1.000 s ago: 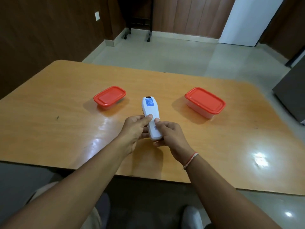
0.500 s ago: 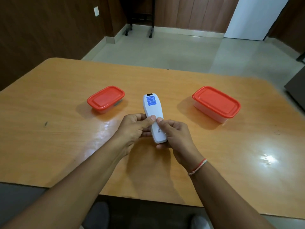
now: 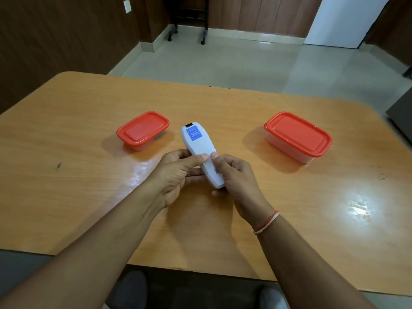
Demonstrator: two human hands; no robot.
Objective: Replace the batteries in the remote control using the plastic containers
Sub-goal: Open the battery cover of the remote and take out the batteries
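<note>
White rigid remote (image 3: 199, 150), back up at frame centre between two red-lidded containers (image 3: 143, 130) (image 3: 297, 136), is grasped by left hand (image 3: 178, 172) and right hand (image 3: 236, 175), thumbs on the rear panel; likely light, smooth, slippery, best held by its side edges.

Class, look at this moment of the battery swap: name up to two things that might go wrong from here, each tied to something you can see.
1. Both thumbs press the back of the remote, held above the table by the left hand and right hand; a sudden cover release might let it slip and drop.
2. The left container and right container are both lidded, so a freed battery has nowhere ready and may roll.
</note>
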